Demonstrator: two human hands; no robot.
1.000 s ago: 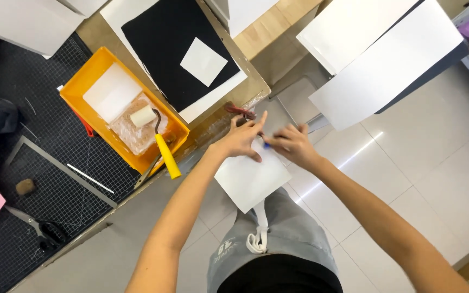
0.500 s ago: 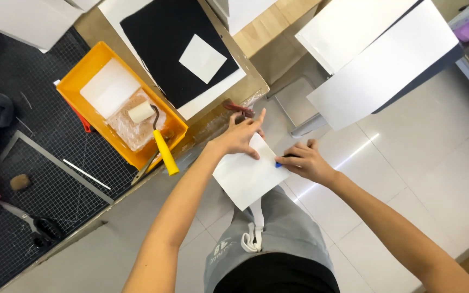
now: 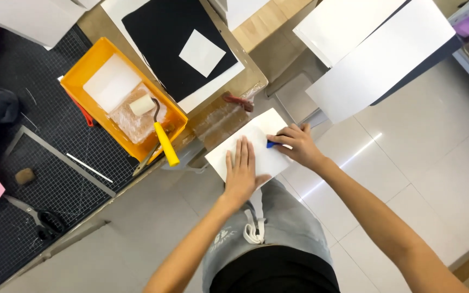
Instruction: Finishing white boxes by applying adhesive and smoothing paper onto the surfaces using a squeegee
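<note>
Seen from above: pale glossy floor tiles (image 3: 441,163) across the right half, a workbench edge (image 3: 137,179) running diagonally from 7 o'clock up toward 1 o'clock. On the bench, at 9 o'clock, a dark gridded cutting mat (image 3: 44,163) with a metal square ruler (image 3: 55,157) and scissors (image 3: 36,217) lying on it. At 11 o'clock, an orange tray (image 3: 74,81) holding a white sheet (image 3: 109,81), crinkled clear wrap (image 3: 137,116) and a small paint roller (image 3: 143,104) whose yellow handle (image 3: 165,145) juts over the tray's near rim. At 12 o'clock, a black panel (image 3: 169,43) on a white backing, a small white square (image 3: 202,52) resting on top. At 2 o'clock, large white boards (image 3: 375,59) overlapping above the floor. Near centre, just off the bench edge over grey-trousered knees, a white card (image 3: 251,149). Left hand (image 3: 241,173) pressed flat on the card, fingers straight and close together. Right hand (image 3: 298,146) at the card's 3 o'clock edge, fingers pinched shut on a small blue tool (image 3: 272,144) touching the card. Just beyond the card, at its 12 o'clock, a red-handled tool (image 3: 238,101) on clear plastic at the bench edge.
</note>
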